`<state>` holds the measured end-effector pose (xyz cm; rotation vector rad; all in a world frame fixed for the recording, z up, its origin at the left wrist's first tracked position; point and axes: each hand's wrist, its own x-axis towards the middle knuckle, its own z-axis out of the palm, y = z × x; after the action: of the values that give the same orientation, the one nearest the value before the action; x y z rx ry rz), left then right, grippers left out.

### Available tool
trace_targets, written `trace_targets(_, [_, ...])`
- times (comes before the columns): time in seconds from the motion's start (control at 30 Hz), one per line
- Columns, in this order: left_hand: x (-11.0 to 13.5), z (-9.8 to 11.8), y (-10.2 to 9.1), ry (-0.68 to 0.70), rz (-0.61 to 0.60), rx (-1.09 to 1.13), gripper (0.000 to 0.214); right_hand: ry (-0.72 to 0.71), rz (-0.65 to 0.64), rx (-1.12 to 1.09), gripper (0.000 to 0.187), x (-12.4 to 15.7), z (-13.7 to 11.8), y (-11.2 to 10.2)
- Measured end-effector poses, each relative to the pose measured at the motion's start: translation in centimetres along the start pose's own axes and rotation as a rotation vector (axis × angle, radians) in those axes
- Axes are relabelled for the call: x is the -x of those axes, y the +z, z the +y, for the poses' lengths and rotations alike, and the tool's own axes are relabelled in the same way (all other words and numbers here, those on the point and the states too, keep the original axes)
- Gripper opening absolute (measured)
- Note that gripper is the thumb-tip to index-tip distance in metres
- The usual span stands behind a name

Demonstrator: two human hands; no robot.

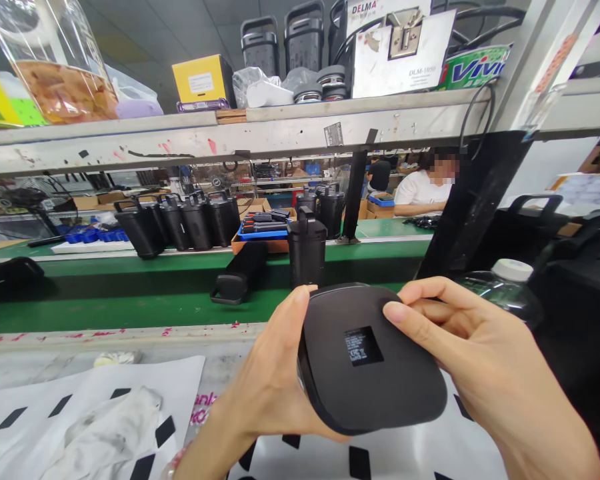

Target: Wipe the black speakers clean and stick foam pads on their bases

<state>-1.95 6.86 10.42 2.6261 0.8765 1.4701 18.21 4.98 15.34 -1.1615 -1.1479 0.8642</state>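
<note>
A black device (pixel 405 393), apparently a portable speaker, is tilted so that its flat, round-cornered base faces me. Near the middle of that base is a small black label (pixel 363 346) with fine white print. My left hand (pixel 273 373) is closed around the device's left side, the thumb along the upper left edge. At the upper right edge, my right hand (pixel 460 333) is closed, its thumb on the base and its fingers bent behind. The far end of the device is hidden behind the base.
Several upright black handled units (pixel 197 223) stand along the green conveyor belt (pixel 105 300); another lies on its side (pixel 240 273). A white cloth (pixel 113 433) rests at left on marked white sheets. At right is a clear bottle (pixel 510 283). A person (pixel 423 187) sits beyond the overhead shelf (pixel 280 127).
</note>
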Motion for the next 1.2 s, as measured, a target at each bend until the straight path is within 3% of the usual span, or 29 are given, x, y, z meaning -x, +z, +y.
trace_targets(0.17, [-0.21,0.41,-0.17,-0.05,-0.033,-0.054,0.163,-0.013,0.012,0.005,0.037,0.08,-0.04,0.16])
trace_targets(0.5, [0.46,-0.25,-0.04,0.036,-0.029,-0.094,0.148,-0.078,0.041,0.085,0.035,0.27,-0.23,0.49])
trace_targets(1.2, [0.3,0.08,0.07,0.001,-0.048,-0.116,0.154,-0.143,0.049,0.176,0.028,0.54,-0.22,0.56])
